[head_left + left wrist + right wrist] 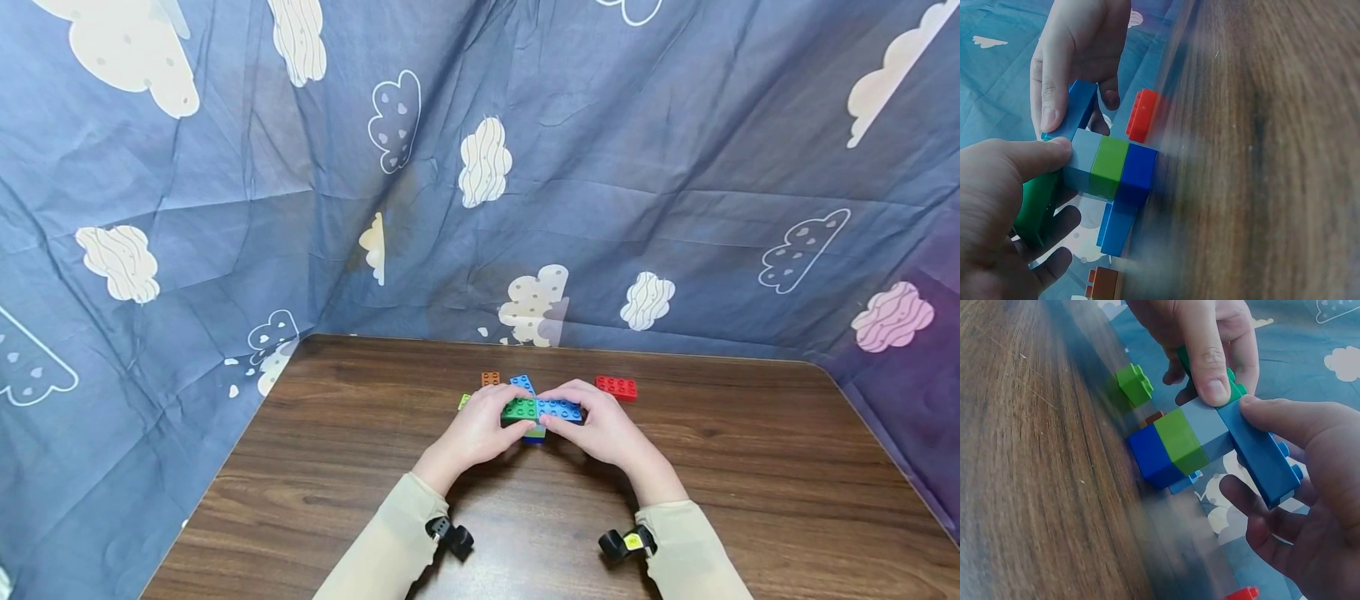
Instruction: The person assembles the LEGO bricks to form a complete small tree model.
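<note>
A small tower stands on the table: dark blue brick (1138, 174) at the bottom, lime green brick (1109, 167) in the middle, pale grey-blue brick (1083, 162) above. On top, a long green brick (519, 409) and a long blue brick (560, 409) meet end to end and stick out to either side. My left hand (477, 427) pinches the green brick between thumb and fingers, partly covering it. With thumb in front and fingers behind, my right hand (606, 427) holds the blue brick. Both thumbtips lie close to where the two bricks meet.
Just behind the tower lies another blue brick (522, 383), with an orange-brown brick (490, 379) to its left. A loose lime brick (1134, 385) sits beside my left hand. The red brick (616, 387) lies back right. A cloud-patterned cloth (570, 208) hangs behind the wooden table (750, 467).
</note>
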### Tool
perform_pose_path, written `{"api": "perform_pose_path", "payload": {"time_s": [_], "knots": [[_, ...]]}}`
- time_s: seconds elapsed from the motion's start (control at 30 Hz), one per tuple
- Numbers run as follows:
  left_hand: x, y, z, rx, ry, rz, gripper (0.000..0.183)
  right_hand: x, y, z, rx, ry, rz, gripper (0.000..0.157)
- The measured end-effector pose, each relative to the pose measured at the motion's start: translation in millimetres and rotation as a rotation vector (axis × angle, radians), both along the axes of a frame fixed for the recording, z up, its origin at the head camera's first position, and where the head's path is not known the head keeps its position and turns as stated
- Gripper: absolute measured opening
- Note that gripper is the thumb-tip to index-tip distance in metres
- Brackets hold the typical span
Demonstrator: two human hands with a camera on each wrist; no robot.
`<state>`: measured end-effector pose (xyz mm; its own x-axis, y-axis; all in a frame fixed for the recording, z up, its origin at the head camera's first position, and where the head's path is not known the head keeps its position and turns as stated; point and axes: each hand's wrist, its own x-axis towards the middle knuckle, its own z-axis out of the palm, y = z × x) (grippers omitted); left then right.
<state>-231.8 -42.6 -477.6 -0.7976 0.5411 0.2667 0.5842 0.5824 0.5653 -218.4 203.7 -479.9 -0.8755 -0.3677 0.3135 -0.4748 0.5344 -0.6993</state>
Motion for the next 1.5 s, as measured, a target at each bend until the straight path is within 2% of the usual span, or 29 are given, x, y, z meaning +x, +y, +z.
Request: {"api": "perform_pose_path", "payload": {"time_s": [0.63, 1.03, 1.33, 1.5], "knots": [[0.3, 0.5, -0.2, -0.002, 0.015, -0.003, 0.033, -0.9, 1.8, -6.5, -0.023, -0.004, -0.002, 0.031], [-1.1, -1.8, 1.8, -0.002, -0.004, -0.019, 0.034, 0.0, 0.8, -3.9, -0.017, -0.013, 0.008, 0.029], [-8.1, -14.2, 6.4, -0.004, 0.001, -0.050, 0.044, 0.1, 1.1, -2.4, 0.002, -0.042, -0.011, 0.033], [-12.2, -28.1, 11.2, 0.042, -0.059, -0.076, 0.047, 1.1, 1.4, -3.7, -0.004, -0.048, -0.022, 0.035]]}}
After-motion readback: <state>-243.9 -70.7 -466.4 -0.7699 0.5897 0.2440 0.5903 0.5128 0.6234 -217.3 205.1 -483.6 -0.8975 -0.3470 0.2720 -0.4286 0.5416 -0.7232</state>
